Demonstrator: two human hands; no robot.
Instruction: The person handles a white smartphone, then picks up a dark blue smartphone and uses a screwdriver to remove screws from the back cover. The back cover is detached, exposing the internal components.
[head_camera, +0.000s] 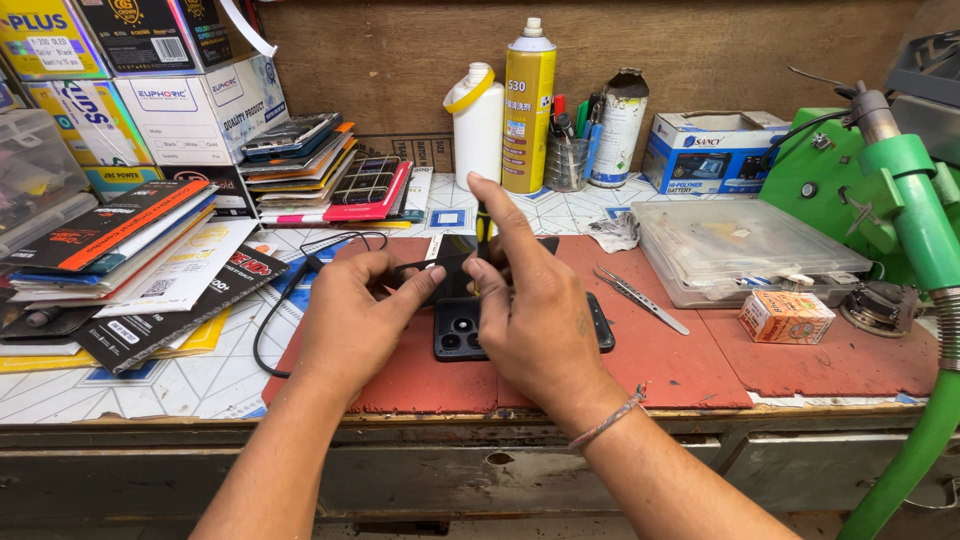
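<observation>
On the red mat (660, 350) at the middle of the counter (200, 380), a dark phone (462, 330) lies back up, its cluster of camera lenses showing; both hands meet just above it, so the work looks to be at the stage of handling a thin dark flat part (452, 262) over the handset; the left hand (355, 320) pinches that part's near edge between thumb and fingers; the right hand (535, 310) is closed around a slim tool, forefinger stretched upward; the next move likely calls for a steady, light touch; the phone looks glossy, black and partly hidden; tweezers (640, 298) lie near.
</observation>
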